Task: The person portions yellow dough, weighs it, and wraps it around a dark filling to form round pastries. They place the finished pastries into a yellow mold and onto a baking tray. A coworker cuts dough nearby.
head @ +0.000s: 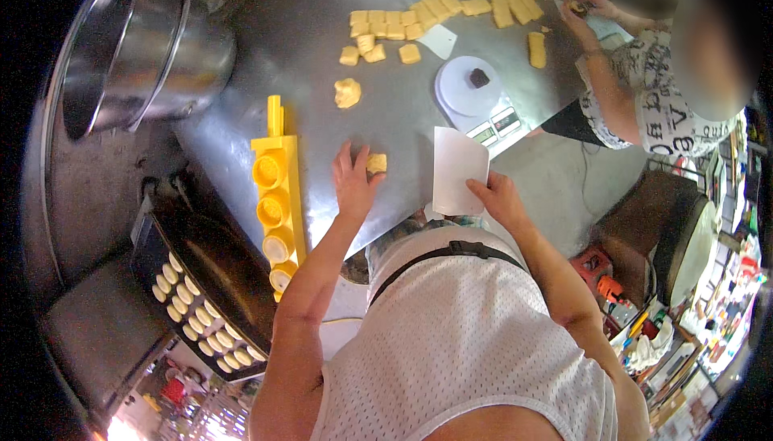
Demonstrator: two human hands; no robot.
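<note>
On the metal worktable, my left hand point(352, 184) has its thumb and index finger around a small square piece of yellow dough point(378, 163). In my right hand point(502, 200) is a white flat scraper point(459, 169), pinched at its right edge near the table's front edge. Farther back lies an irregular dough lump point(347, 93). Beyond it are several cut dough pieces point(386, 24) in rows. A white digital scale point(462, 96) bears a dark lump point(479, 78). To the left of my left hand lies a yellow mould point(275, 199) with round cavities.
A large metal mixing bowl point(151, 54) stands at the left. Below it, a dark tray point(199, 320) holds several pale round pieces. At the right, a co-worker's hands point(583, 12) hold something dark. Another white scraper point(441, 41) and dough strips point(516, 6) lie at the back.
</note>
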